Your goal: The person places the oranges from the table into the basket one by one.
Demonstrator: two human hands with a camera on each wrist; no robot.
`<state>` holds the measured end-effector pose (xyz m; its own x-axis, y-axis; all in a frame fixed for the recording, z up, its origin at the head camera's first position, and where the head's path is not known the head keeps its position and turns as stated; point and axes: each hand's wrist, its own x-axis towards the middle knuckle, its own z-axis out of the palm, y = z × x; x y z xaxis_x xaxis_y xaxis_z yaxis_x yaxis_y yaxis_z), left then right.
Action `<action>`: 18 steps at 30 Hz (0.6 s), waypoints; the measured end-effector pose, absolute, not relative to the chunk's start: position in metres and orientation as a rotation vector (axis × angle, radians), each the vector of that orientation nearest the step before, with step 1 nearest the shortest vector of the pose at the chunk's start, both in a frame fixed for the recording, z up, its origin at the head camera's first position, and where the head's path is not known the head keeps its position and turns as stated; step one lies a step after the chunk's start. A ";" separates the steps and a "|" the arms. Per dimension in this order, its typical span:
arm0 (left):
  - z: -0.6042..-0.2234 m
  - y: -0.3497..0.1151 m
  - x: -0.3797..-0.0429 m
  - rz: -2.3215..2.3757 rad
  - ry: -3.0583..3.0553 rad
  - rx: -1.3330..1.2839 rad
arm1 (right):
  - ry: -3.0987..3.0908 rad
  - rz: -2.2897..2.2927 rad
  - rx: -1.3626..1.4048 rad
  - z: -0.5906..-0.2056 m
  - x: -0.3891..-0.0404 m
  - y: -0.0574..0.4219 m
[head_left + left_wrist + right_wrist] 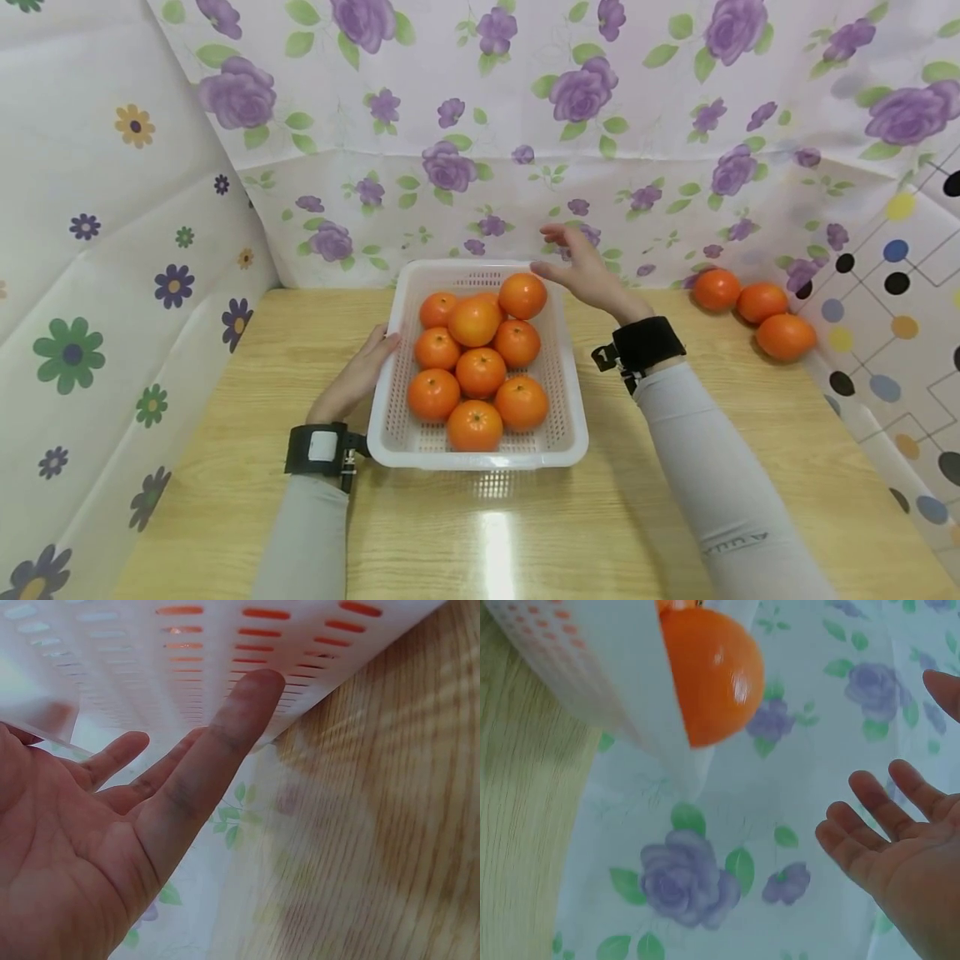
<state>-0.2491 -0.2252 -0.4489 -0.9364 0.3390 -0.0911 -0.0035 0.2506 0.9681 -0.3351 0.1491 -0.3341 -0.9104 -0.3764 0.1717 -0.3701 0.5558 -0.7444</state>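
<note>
A big white cloth with purple roses and green leaves point(450, 83) fills the top of the head view. Another cloth with flowers of many colors point(75, 208) runs down the left side, and a cloth with dots and lines point(930, 333) stands at the right edge.

Below them is the light brown wooden bench point(420, 542).

The white plastic basket point(570, 392) sits on the bench in the middle of the frame. It has lots of little holes in its sides.

Two gray sleeves point(712, 475) come up from the bottom of the frame, one on each side.

The left hand point(356, 375) holds the basket at its left side. Its thumb is over the rim and its other fingers are outside, close to the holes. The right hand point(588, 271) is wide, with its fingers apart and a bit bent. It is up by the top right corner of the basket, and the right wrist view shows a gap between it and the nearest orange.

Each wrist wears a black strap point(648, 343).

Ten oranges point(481, 372) are in the basket. They are round and shiny. Some sit on top of others near the back, and one there is partly hidden. The top right orange point(522, 296) is the one nearest the right hand. Three more oranges point(785, 337) lie close together on the bench, at the right of the frame.
</note>
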 end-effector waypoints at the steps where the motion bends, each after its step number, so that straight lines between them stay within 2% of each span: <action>1: -0.449 -0.225 -0.249 1.741 2.241 0.310 | 2.760 -1.337 -0.646 -0.334 -0.336 0.153; 18: -0.448 -0.226 -0.249 1.766 2.212 0.310 | 2.807 -1.526 -0.349 -0.344 -0.340 0.232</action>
